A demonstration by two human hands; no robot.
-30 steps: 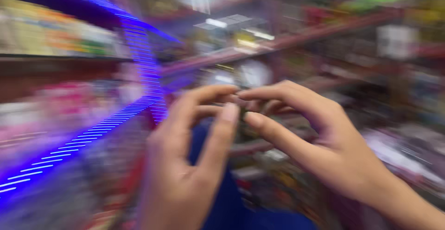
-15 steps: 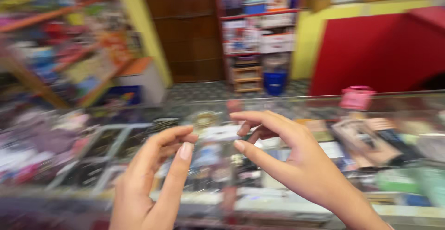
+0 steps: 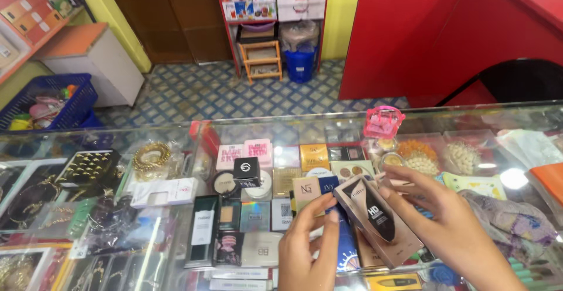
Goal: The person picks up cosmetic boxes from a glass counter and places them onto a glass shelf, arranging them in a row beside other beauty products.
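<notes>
1. Beyond the counter's far left corner, a blue basket [image 3: 50, 100] of small coloured items sits on the tiled floor, beside a white cabinet [image 3: 94, 62] with an orange top.
2. Under the glass counter [image 3: 176, 232] toward its left edge lie a black box with gold studs [image 3: 91, 168] and a coil of gold bangles [image 3: 151, 155].
3. Near the middle of the counter, under the glass, pink boxes [image 3: 243, 152], a small black cube box [image 3: 246, 171] and flat makeup cases are packed side by side.
4. The left hand [image 3: 305, 250] rises from the counter's near edge with fingers spread loosely; its fingertips touch the near end of a long slim beige box with a black tube printed on it [image 3: 375, 217]. Whether it grips the box cannot be told.
5. The box lies tilted above the glass, just right of the counter's middle, close to the near edge.
6. The right hand [image 3: 451, 226] is closed on the box from the right, thumb on its front face and fingers behind.
7. A small pink basket [image 3: 383, 121] stands on the glass at the far edge, above the right hand.
8. Toward the right edge, clear boxes of beads [image 3: 460, 157] rest under the glass.
</notes>
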